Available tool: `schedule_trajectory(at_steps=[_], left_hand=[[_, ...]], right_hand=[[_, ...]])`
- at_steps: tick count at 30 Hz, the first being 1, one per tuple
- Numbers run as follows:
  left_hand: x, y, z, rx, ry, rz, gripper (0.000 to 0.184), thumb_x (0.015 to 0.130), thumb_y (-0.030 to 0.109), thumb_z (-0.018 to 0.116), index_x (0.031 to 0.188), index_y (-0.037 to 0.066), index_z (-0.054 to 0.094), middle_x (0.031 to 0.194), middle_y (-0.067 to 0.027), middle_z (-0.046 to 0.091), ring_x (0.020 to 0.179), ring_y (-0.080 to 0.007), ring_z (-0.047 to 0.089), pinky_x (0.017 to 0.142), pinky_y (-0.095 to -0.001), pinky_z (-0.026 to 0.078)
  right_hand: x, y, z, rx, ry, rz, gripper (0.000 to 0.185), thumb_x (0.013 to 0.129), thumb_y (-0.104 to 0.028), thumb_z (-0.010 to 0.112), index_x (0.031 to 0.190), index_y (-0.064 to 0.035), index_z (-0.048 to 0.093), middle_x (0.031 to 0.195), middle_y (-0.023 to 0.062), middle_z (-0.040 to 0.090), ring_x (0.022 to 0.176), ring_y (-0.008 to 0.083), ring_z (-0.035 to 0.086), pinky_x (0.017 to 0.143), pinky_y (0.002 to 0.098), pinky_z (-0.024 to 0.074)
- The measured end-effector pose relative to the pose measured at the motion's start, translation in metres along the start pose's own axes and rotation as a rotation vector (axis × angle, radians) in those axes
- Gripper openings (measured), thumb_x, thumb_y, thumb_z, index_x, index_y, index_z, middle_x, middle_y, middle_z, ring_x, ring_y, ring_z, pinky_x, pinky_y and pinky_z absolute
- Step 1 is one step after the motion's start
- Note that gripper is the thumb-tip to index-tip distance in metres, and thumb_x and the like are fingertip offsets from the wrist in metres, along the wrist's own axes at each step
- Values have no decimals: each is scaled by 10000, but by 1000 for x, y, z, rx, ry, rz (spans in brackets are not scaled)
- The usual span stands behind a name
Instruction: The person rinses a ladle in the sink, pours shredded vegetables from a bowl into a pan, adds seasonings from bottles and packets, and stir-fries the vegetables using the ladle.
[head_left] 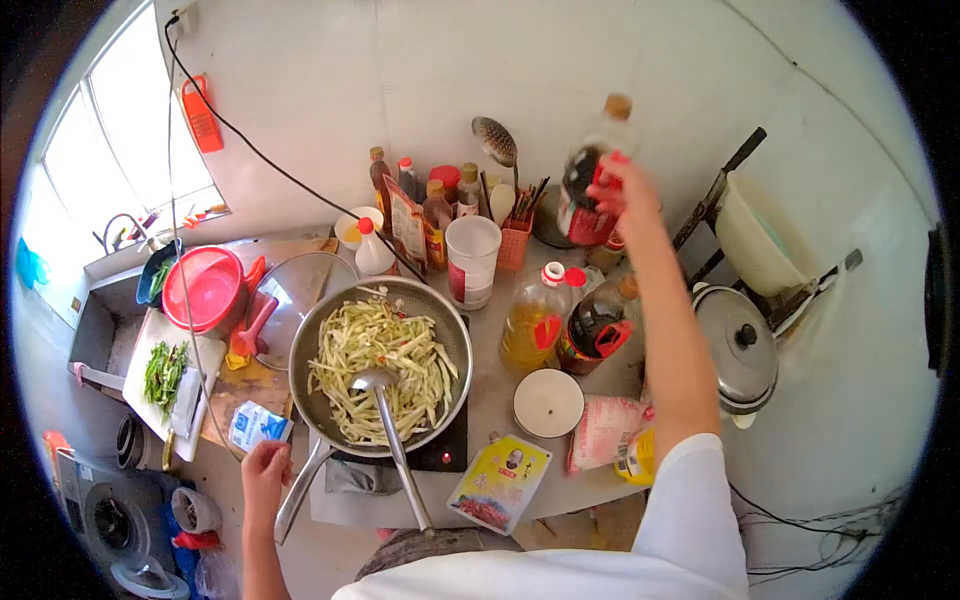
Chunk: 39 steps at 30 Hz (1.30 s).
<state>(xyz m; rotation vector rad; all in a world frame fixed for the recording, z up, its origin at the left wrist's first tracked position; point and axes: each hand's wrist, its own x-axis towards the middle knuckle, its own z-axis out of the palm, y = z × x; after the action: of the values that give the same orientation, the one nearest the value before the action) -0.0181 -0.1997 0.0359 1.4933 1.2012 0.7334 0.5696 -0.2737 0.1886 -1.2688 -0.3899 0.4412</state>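
My right hand (625, 195) grips a large bottle of dark sauce (580, 195) by its red handle, raised near the wall above the other bottles; it is slightly blurred. My left hand (268, 475) has its fingers curled, just left of the pan handle (300, 495) and at the lower edge of a blue and white packet (260, 427). Whether those fingers pinch anything is hidden. Between my hands, a frying pan (462, 345) of pale shredded vegetables (380, 350) sits on a black cooktop (452, 440). A metal ladle (395, 450) rests in it, handle toward me.
Oil (535, 330) and dark sauce bottles (597, 320), a white bowl (548, 403) and a yellow pouch (500, 483) stand or lie right of the pan. Left are a glass lid (300, 300), red basin (205, 290) and knife (185, 405) on a cutting board. A lidded pot (735, 345) is far right.
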Motion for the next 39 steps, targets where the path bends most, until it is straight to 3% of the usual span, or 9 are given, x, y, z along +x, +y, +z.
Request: schedule_trajectory(at_steps=[6, 9, 14, 16, 18, 24, 27, 33, 39], left_hand=[[24, 41, 26, 58, -113, 75, 82, 899, 85, 588, 892, 7, 613, 665, 12, 543, 557, -53, 487, 487, -202, 385], [20, 73, 50, -10, -240, 181, 77, 900, 80, 587, 903, 7, 609, 676, 10, 550, 579, -48, 494, 508, -201, 399], [4, 132, 77, -52, -434, 550, 90, 888, 62, 593, 945, -5, 613, 698, -22, 574, 581, -78, 506, 540, -238, 436], [-11, 159, 81, 5, -473, 804, 184, 866, 42, 595, 1047, 20, 614, 741, -69, 583, 616, -152, 554, 582, -281, 461], [-29, 183, 83, 84, -520, 1061, 333, 849, 62, 609, 1181, 67, 577, 825, -106, 574, 692, -246, 586, 622, -324, 480], [-46, 180, 76, 313, -841, 1338, 461, 868, 104, 571, 1319, 85, 480, 859, -125, 542, 763, -315, 548, 687, -402, 468], [-47, 176, 69, 346, -834, 1361, 345, 869, 139, 578, 1204, 73, 532, 862, -120, 553, 751, -315, 569, 656, -397, 466], [-40, 155, 70, 310, -539, 1395, 272, 841, 301, 653, 883, 52, 554, 692, -80, 577, 595, -287, 596, 527, -388, 462], [-28, 145, 67, 413, -335, 1206, 397, 809, 394, 691, 736, 45, 514, 579, -87, 591, 519, -282, 600, 473, -397, 465]], right_hand=[[-113, -147, -4, -422, -208, -526, 248, 874, -284, 638, 822, -42, 617, 691, 41, 598, 374, 94, 489, 347, 218, 339], [-172, -182, -12, -518, -447, -394, 274, 888, -297, 619, 830, -29, 618, 636, 38, 582, 347, 73, 457, 322, 199, 305], [-268, -124, -5, -608, -464, 84, 170, 860, -187, 612, 865, -18, 628, 640, 36, 610, 343, 28, 389, 290, 189, 257], [-306, -91, 6, -784, -481, 269, 156, 834, -183, 650, 918, -52, 667, 684, 12, 631, 437, 23, 473, 365, 191, 343], [-331, -48, -1, -672, -651, 263, 121, 833, -166, 668, 895, -63, 670, 732, -24, 628, 662, 52, 581, 588, 215, 460], [-396, 3, 5, -946, -682, -67, 183, 819, -243, 710, 878, -76, 665, 713, 71, 640, 676, 105, 587, 622, 273, 470], [-407, 14, 9, -1081, -688, -463, 200, 814, -255, 713, 865, -72, 649, 657, 54, 595, 616, 106, 540, 563, 289, 430], [-415, 18, 26, -722, -603, 203, 210, 808, -222, 714, 847, -30, 638, 679, -10, 583, 630, 48, 498, 562, 248, 406], [-403, 20, 45, -817, -651, -55, 196, 849, -199, 668, 827, -16, 603, 668, -20, 538, 635, 44, 455, 573, 240, 397]])
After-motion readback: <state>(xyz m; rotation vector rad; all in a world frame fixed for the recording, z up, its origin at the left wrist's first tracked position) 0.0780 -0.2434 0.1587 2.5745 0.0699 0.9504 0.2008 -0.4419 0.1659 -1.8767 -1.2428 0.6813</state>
